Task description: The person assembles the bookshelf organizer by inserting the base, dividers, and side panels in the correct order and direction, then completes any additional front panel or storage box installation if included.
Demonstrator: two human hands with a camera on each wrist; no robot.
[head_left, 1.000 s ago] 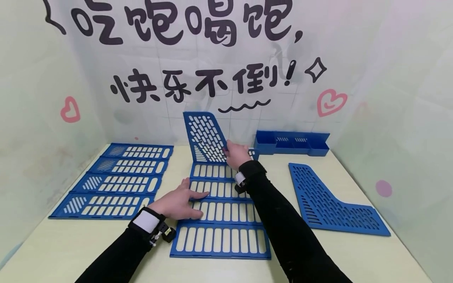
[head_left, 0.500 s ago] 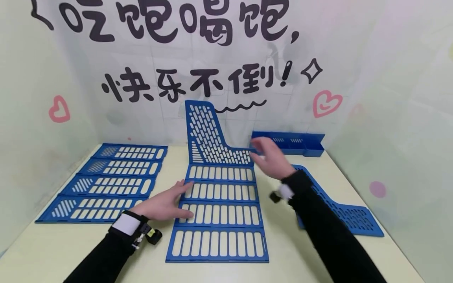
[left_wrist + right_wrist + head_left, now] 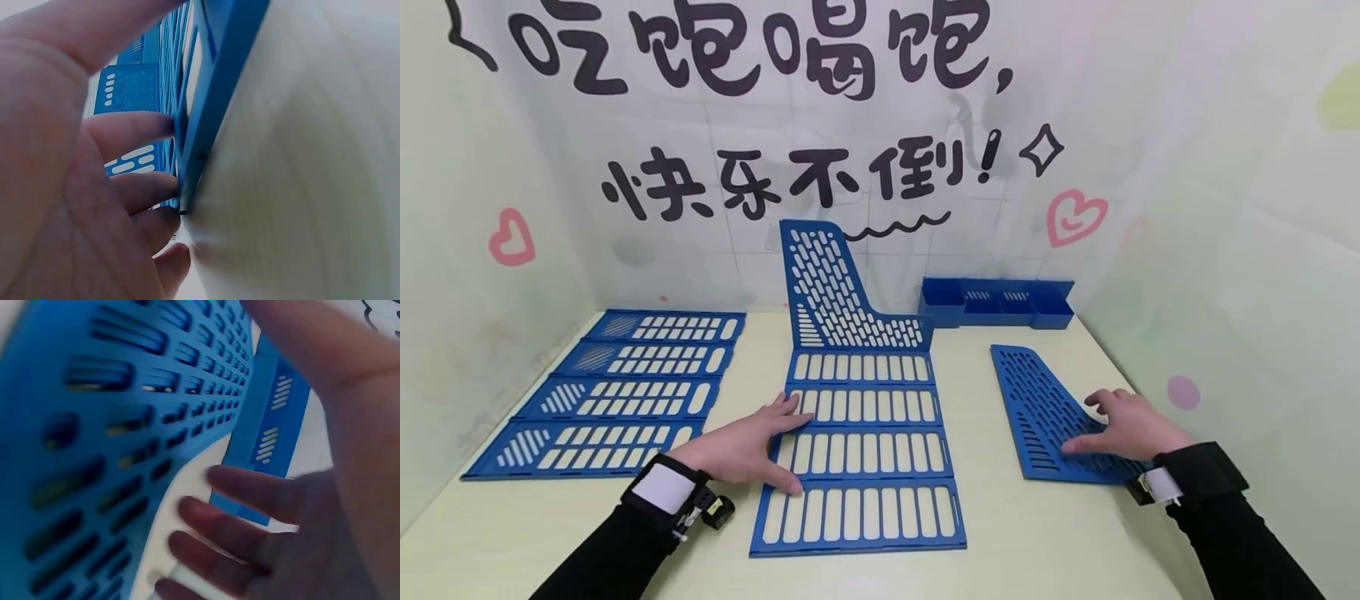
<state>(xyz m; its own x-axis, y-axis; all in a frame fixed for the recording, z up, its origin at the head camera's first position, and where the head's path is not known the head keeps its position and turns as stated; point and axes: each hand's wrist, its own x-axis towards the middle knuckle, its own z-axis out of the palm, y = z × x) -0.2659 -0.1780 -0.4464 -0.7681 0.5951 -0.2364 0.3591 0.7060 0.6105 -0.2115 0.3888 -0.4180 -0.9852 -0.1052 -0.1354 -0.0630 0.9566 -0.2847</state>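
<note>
My left grip (image 3: pixel 735 448) rests on the left edge of the four-row slatted panel (image 3: pixel 863 428), thumb and fingers spread apart, the fingertips touching its side. That panel lies flat on the worktop (image 3: pixel 985 521), and at its far end an L-shaped perforated side panel (image 3: pixel 829 292) stands upright, tall side to the left. My right grip (image 3: pixel 1133 427) is over the second L-shaped perforated side panel (image 3: pixel 1037 408), which lies on the worktop to the right; thumb and fingers are apart, with nothing between them, and I cannot tell whether the thumb meets the plastic. At the left lie four cut-out panels (image 3: pixel 625 376), edge to edge. A blue compartment tray (image 3: pixel 996 318) sits at the back, near the wall (image 3: pixel 700 258) with its black lettering
</note>
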